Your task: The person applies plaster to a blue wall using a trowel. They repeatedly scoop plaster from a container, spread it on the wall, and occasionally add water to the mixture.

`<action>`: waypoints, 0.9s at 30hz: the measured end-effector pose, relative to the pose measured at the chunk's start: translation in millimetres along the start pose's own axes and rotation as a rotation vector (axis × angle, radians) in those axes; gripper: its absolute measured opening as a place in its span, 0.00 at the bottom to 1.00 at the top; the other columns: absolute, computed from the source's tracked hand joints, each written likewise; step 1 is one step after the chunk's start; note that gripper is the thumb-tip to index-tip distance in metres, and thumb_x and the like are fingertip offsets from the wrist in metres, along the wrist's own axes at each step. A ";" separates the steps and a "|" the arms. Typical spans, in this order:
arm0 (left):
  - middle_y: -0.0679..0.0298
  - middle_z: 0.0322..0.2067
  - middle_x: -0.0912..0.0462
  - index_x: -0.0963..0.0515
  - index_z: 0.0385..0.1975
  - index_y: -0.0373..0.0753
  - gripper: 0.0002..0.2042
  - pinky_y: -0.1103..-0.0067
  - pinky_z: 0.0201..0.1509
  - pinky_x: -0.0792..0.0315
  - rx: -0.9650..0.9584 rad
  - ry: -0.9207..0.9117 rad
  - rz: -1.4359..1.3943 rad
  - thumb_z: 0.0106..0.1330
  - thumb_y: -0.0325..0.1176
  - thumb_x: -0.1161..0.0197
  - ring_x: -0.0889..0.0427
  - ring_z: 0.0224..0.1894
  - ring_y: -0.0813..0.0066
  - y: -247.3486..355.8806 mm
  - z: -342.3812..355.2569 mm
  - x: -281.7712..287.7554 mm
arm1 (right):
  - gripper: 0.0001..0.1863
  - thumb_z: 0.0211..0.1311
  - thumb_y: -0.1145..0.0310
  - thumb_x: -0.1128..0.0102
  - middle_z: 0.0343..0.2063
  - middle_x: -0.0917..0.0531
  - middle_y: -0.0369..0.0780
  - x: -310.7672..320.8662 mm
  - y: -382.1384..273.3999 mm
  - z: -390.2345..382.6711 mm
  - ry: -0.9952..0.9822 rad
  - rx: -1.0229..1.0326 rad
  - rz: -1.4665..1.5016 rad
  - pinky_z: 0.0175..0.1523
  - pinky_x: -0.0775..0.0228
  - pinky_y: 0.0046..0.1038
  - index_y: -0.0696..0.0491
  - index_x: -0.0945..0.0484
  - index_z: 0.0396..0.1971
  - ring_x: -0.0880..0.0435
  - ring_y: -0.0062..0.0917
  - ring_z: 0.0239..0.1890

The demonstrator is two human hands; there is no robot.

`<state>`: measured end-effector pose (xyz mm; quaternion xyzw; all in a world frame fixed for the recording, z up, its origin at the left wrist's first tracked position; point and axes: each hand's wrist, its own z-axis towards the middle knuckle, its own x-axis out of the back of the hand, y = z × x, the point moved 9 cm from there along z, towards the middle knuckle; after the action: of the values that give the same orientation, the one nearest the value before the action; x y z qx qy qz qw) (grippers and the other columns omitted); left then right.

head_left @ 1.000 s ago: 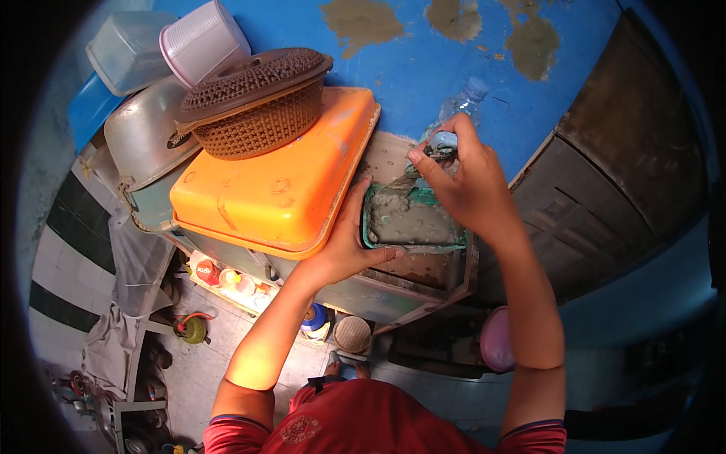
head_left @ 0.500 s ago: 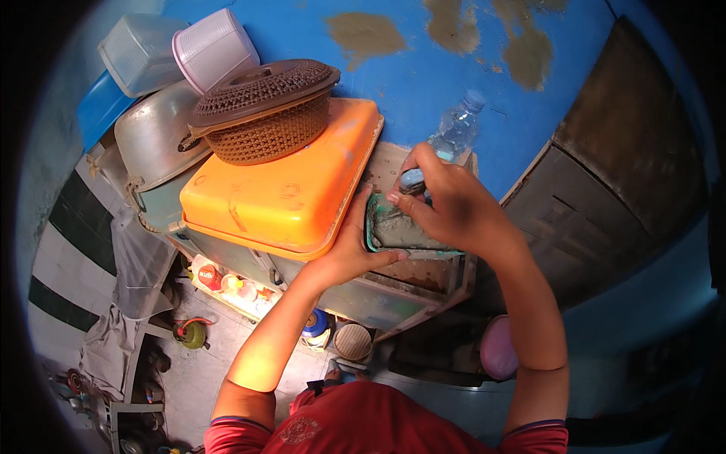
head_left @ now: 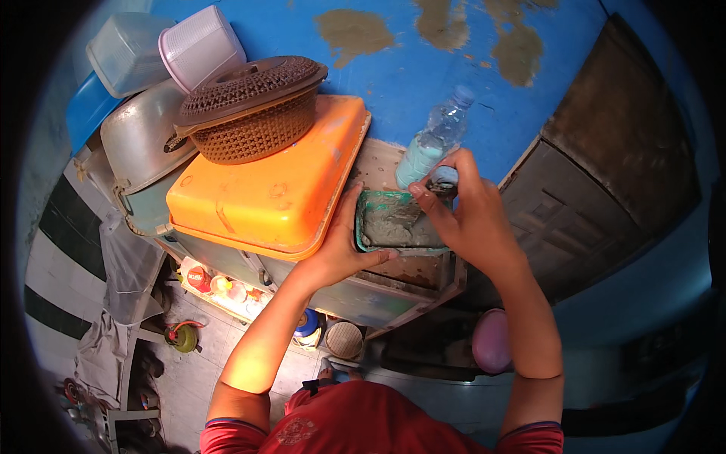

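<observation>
A green rectangular tub (head_left: 361,240) of wet grey cement paste (head_left: 389,227) sits on the cabinet top. My left hand (head_left: 338,246) grips its left side, thumb along the near rim. In my right hand (head_left: 470,216), over the tub's right part, is a small tool with a blue-grey handle (head_left: 444,176). The fingers close round that handle; the tool's lower end is mostly hidden by the hand and the paste. Just behind the tub stands a clear plastic bottle (head_left: 431,140) with pale bluish contents.
To the left, an orange lidded box (head_left: 249,193) carries a brown woven-look basket (head_left: 253,125). Metal pots (head_left: 144,125) and plastic tubs (head_left: 203,47) are stacked beyond it. Grey patches (head_left: 354,34) mark the blue wall behind. A dark door (head_left: 563,200) stands at the right.
My right hand has shifted toward the right side of the tub with the tool, uncovering more paste and the bottle. My left hand keeps its hold on the tub. The whole view has shifted slightly.
</observation>
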<state>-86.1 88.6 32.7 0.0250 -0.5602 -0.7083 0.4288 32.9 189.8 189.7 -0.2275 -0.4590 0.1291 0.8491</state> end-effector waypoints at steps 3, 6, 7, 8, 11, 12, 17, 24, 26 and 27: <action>0.39 0.75 0.44 0.53 0.78 0.25 0.63 0.64 0.83 0.53 -0.015 -0.009 -0.041 0.51 0.50 0.15 0.49 0.81 0.47 2.6 1.3 -0.5 | 0.19 0.70 0.62 0.31 0.28 0.16 0.51 18.1 6.8 0.2 0.118 0.087 -0.090 0.33 0.25 0.43 0.57 0.31 0.44 0.13 0.47 0.29; 0.39 0.75 0.45 0.54 0.78 0.26 0.63 0.65 0.83 0.53 -0.011 -0.007 -0.010 0.51 0.49 0.15 0.49 0.81 0.47 3.9 1.9 0.6 | 0.18 0.70 0.63 0.30 0.28 0.15 0.49 14.2 6.8 -4.2 0.147 0.141 -0.172 0.31 0.26 0.40 0.56 0.30 0.43 0.14 0.44 0.26; 0.39 0.76 0.45 0.54 0.78 0.26 0.63 0.65 0.83 0.53 -0.012 -0.011 -0.009 0.51 0.49 0.15 0.49 0.81 0.47 4.5 1.4 0.5 | 0.17 0.70 0.63 0.30 0.27 0.16 0.49 10.6 4.8 -6.8 0.122 0.122 -0.132 0.31 0.26 0.39 0.55 0.30 0.43 0.14 0.43 0.25; 0.39 0.76 0.45 0.54 0.78 0.26 0.63 0.65 0.83 0.53 -0.013 -0.015 -0.008 0.51 0.48 0.15 0.49 0.81 0.47 6.0 0.8 0.6 | 0.17 0.70 0.64 0.30 0.27 0.16 0.48 7.6 -0.1 -11.6 0.096 0.103 -0.092 0.31 0.26 0.39 0.55 0.30 0.42 0.15 0.43 0.25; 0.39 0.76 0.46 0.54 0.78 0.28 0.63 0.65 0.83 0.53 -0.027 -0.021 -0.028 0.51 0.48 0.15 0.49 0.81 0.47 8.2 0.1 0.2 | 0.17 0.68 0.64 0.28 0.27 0.16 0.46 6.4 -3.9 -16.9 0.110 0.122 -0.018 0.31 0.26 0.37 0.54 0.30 0.42 0.17 0.39 0.23; 0.39 0.76 0.45 0.54 0.78 0.28 0.63 0.65 0.83 0.53 -0.032 -0.020 -0.036 0.51 0.47 0.15 0.49 0.81 0.46 8.8 -0.1 0.7 | 0.18 0.67 0.64 0.28 0.27 0.16 0.46 6.7 -5.0 -17.6 0.129 0.142 0.000 0.31 0.25 0.36 0.54 0.30 0.42 0.17 0.38 0.22; 0.39 0.76 0.45 0.54 0.79 0.29 0.62 0.64 0.83 0.54 -0.038 -0.026 0.018 0.51 0.46 0.15 0.49 0.81 0.46 11.8 -1.0 2.5 | 0.16 0.66 0.68 0.27 0.33 0.12 0.41 14.5 10.8 -8.7 0.097 0.060 0.116 0.31 0.27 0.28 0.53 0.29 0.42 0.18 0.26 0.22; 0.45 0.74 0.41 0.57 0.80 0.33 0.62 0.68 0.81 0.48 -0.048 -0.009 0.063 0.52 0.37 0.14 0.43 0.78 0.58 17.2 -1.7 5.1 | 0.16 0.62 0.77 0.29 0.36 0.10 0.34 27.7 20.1 16.3 0.007 0.197 0.280 0.34 0.26 0.23 0.53 0.29 0.41 0.17 0.15 0.29; 0.45 0.75 0.41 0.57 0.80 0.33 0.62 0.68 0.81 0.48 -0.028 -0.015 0.032 0.52 0.36 0.14 0.43 0.78 0.58 14.9 -2.2 4.1 | 0.17 0.63 0.81 0.31 0.38 0.10 0.37 19.5 10.4 19.9 -0.091 0.188 0.339 0.43 0.25 0.23 0.52 0.31 0.42 0.17 0.16 0.37; 0.46 0.75 0.41 0.57 0.80 0.33 0.62 0.68 0.82 0.48 -0.016 -0.016 0.013 0.52 0.35 0.14 0.43 0.79 0.58 13.1 -2.4 3.3 | 0.18 0.63 0.83 0.32 0.39 0.10 0.39 14.7 6.2 21.6 -0.145 0.182 0.367 0.48 0.24 0.23 0.52 0.32 0.42 0.17 0.17 0.41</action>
<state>-79.3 84.6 44.0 0.0122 -0.5581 -0.7100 0.4293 22.7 207.2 207.5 -0.2198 -0.4561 0.3387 0.7930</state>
